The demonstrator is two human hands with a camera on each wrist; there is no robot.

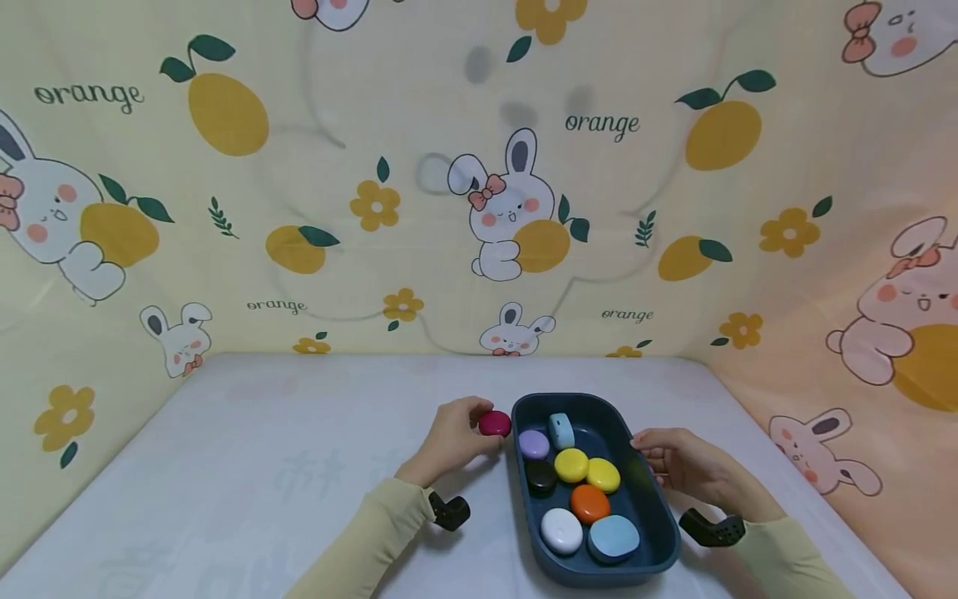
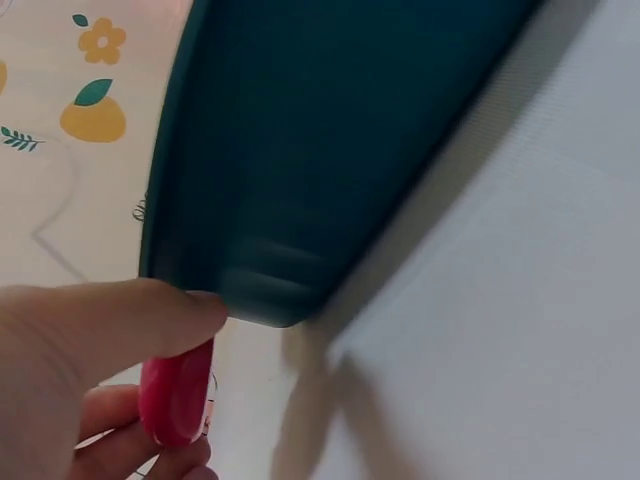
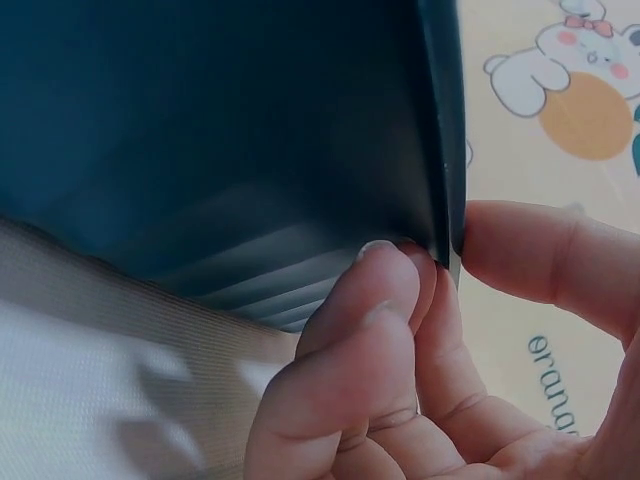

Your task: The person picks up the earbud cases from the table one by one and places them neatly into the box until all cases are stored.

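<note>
My left hand (image 1: 452,439) pinches a glossy crimson rounded piece (image 1: 494,423), shaped like a smooth pebble, between thumb and fingers. It is held just outside the left rim of a dark blue tray (image 1: 599,576), near the tray's far left corner. In the left wrist view the crimson piece (image 2: 176,395) hangs below the thumb, its flat side toward the fingers. On the tray's right side, my right hand (image 1: 696,472) grips the rim, the index finger and thumb meeting the edge and the other fingers curled under it against the outer wall (image 3: 270,230).
Inside the tray lie a purple piece (image 1: 534,444), a pale blue piece (image 1: 561,431), two yellow pieces (image 1: 572,465), a black piece (image 1: 540,477), an orange piece (image 1: 590,504), a white piece (image 1: 561,531) and a larger light blue piece (image 1: 614,538). A patterned curtain (image 1: 419,108) surrounds the white table (image 1: 299,466).
</note>
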